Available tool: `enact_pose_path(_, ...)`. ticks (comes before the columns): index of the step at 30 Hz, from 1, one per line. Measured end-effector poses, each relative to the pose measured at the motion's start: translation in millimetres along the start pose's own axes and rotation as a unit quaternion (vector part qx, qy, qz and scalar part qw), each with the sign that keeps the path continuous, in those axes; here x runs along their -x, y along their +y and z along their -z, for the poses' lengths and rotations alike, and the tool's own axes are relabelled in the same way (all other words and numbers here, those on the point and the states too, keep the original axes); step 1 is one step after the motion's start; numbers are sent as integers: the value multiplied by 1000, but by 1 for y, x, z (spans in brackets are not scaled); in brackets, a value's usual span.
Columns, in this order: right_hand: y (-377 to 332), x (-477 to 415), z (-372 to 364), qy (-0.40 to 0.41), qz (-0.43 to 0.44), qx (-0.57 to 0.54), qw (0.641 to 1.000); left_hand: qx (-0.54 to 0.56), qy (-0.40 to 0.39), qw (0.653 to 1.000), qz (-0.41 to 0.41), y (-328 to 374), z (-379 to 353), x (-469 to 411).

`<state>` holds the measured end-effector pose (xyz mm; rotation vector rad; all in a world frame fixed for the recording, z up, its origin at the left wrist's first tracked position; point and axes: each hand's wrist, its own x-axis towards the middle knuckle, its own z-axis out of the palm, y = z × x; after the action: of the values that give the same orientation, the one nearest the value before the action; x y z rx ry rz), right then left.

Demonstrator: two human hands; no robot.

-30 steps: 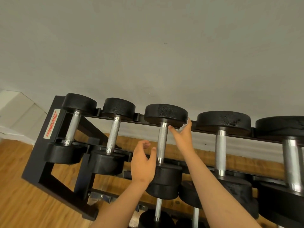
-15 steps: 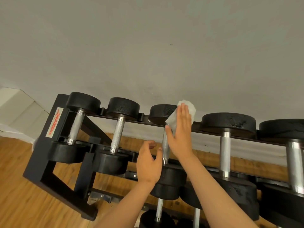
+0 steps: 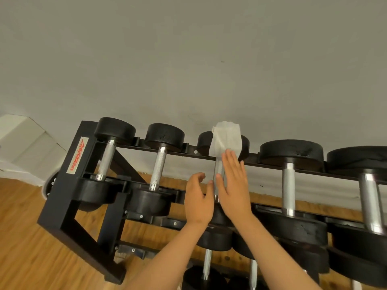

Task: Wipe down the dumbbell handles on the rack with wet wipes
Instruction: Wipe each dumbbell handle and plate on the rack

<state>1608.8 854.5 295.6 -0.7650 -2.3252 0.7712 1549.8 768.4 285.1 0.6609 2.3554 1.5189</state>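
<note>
A black rack [image 3: 69, 197] carries a row of black dumbbells with silver handles. My right hand [image 3: 233, 185] lies flat with straight fingers against the third dumbbell's handle [image 3: 217, 172]. It presses a white wet wipe [image 3: 227, 138] to the handle. The wipe stands up past my fingertips and covers part of that dumbbell's far head [image 3: 245, 143]. My left hand [image 3: 198, 199] sits just left of the same handle, fingers loosely curled and holding nothing, thumb close to the bar.
Two smaller dumbbells [image 3: 158, 164] sit to the left and two larger ones [image 3: 289, 185] to the right. A lower tier holds more dumbbells [image 3: 207, 266]. A grey wall [image 3: 188, 59] stands behind the rack, with a wooden floor [image 3: 25, 237] below.
My right hand has flattened against the third handle, and the wipe has spread upward over the far head. My left hand has stayed beside the handle.
</note>
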Motion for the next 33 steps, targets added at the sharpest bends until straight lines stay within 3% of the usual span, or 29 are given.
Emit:
enact_pose_path(5,-10,19,-19,63,-100,-37,992,108,32,992,60,-1,11,-5)
enact_pose_path(8,-13,18,-21,89,-117,-8,989,18,15,998,-62,11,21,-21)
enact_pose_path(11,-14,20,-20,94,-126,10,988,-81,-13,976,-203,37,21,-54)
enact_pose_path(13,-15,20,-19,88,-134,22,987,-154,-47,945,-286,60,11,-74)
enact_pose_path(16,-16,20,-18,85,-131,44,987,-271,-135,868,-394,75,-13,-98)
enact_pose_path(19,-15,20,-19,84,-125,69,986,-377,-176,807,-418,60,-30,-112)
enact_pose_path(22,-13,19,-21,83,-135,67,985,-349,-150,844,-379,42,-31,-103)
enact_pose_path(25,-15,19,-21,82,-133,67,985,-326,-164,848,-385,40,-22,-111)
enact_pose_path(29,-19,19,-20,97,-159,63,981,-246,-161,910,-292,40,-13,-117)
enact_pose_path(33,-21,17,-19,97,-172,53,979,-189,-184,915,-305,16,-7,-105)
